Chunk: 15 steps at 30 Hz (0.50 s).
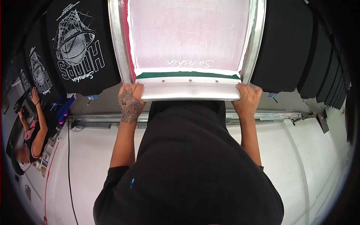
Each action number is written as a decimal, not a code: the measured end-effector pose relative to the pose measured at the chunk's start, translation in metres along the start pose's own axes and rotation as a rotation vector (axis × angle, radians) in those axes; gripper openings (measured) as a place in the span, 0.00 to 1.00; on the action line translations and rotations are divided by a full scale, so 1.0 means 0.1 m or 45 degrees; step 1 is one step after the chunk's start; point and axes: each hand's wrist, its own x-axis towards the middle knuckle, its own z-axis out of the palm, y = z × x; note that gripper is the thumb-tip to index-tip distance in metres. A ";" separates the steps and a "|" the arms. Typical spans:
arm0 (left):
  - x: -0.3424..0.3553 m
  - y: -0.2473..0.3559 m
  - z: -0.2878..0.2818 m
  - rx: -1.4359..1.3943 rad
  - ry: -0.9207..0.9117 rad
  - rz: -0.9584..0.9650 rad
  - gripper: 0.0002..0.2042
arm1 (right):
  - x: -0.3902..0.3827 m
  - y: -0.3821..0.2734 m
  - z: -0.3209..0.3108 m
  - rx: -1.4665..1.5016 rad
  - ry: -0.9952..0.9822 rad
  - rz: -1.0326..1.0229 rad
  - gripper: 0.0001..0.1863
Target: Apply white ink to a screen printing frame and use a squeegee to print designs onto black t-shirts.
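Note:
Both hands grip a wide squeegee (190, 91) with a silver metal handle and a green blade. My left hand (131, 100), tattooed on its back, is closed round the left end. My right hand (249, 98) is closed round the right end. The blade rests at the near end of a screen-printing frame (257, 41) with silver side bars. White ink (130, 26) lines the edges of its pale pink mesh (189, 30), and a mirrored, faint design shows through. My thumbs and most fingertips are hidden behind the handle.
At the left hang or lie black shirts (99, 75) with a white basketball print; black shirts (281, 48) without visible print fan out at the right. Another person (36, 138) reaches toward the far-left shirts. Metal rails (270, 115) cross behind my body, and a black cable (69, 168) runs down the left.

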 end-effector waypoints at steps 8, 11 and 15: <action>-0.28 0.12 0.26 0.012 0.141 0.023 0.13 | -0.36 0.03 0.32 -0.055 0.193 -0.022 0.10; 0.36 -0.12 0.24 0.096 0.199 0.058 0.14 | 0.19 0.10 0.23 -0.046 0.231 0.033 0.10; 1.68 -0.54 0.16 0.129 0.328 0.101 0.12 | 1.44 0.41 0.21 -0.090 0.284 -0.013 0.12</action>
